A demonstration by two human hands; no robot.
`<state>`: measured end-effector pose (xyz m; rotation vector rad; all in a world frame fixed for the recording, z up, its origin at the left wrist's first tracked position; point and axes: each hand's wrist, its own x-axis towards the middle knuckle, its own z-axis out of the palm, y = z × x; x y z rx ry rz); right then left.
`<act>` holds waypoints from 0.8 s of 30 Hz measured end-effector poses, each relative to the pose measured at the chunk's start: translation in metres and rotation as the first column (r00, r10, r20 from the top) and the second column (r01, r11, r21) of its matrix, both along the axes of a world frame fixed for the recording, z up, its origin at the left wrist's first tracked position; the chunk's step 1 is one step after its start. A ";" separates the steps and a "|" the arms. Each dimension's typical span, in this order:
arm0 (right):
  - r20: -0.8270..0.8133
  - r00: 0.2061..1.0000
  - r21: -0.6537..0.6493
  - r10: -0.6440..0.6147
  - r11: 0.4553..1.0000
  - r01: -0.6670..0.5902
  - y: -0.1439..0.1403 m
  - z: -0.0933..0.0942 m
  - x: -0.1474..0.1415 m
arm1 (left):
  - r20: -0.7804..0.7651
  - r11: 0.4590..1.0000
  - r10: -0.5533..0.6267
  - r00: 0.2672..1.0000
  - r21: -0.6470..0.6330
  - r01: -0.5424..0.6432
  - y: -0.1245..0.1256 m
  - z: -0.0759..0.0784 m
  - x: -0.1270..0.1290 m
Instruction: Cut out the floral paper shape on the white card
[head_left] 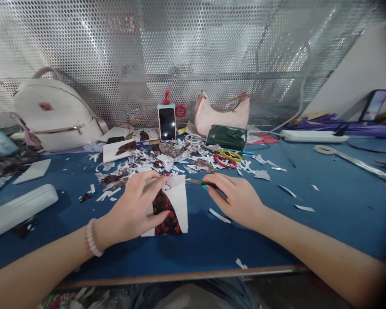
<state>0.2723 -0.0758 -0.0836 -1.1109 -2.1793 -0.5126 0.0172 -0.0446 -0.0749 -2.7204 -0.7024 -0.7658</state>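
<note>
- White paper piece (176, 195) with a dark red-and-black floral patch on it lies flat on the blue bench (341, 206), near the front edge, between the two hands.
- Its floral patch runs from the middle down to the lower edge; the upper right part is plain white, and a small pen curve shows near the top.
- Left hand (137, 210) lies spread over the paper piece's left side, fingers pressing it down, thumb on the floral patch; it grips nothing. A pale bead bracelet (91, 238) sits on that wrist.
- Right hand (239, 199) rests just right of the paper, closed around a slim green-handled cutting tool (201, 183) whose metal tip points at the paper's upper right edge.
- White paper strips (220, 216) lie just beside the right hand, with more scattered to the right.
- Behind the paper, a heap of paper and floral scraps (141, 165) spreads across the bench.
- Red and yellow scissor handles (227, 158) lie right of the heap, in front of a dark green pouch (227, 137).
- A phone (167, 123) stands upright at the back, a pink handbag (221, 113) to its right and a white backpack (54, 111) far left, all against perforated metal sheet (212, 43).
- A white case (17, 210) lies at the left edge; a white power strip (312, 135) lies far right.
</note>
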 end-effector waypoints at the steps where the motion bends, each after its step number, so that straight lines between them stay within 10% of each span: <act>1: -0.006 1.000 0.002 0.004 1.000 -0.004 0.000 0.000 0.000 | 0.000 1.000 -0.001 1.000 0.001 0.001 0.000 0.000 0.000; 24: 0.055 0.998 0.059 0.022 0.998 -0.026 -0.002 0.003 -0.001 | 0.008 1.000 -0.011 1.000 -0.013 0.011 -0.001 0.002 0.000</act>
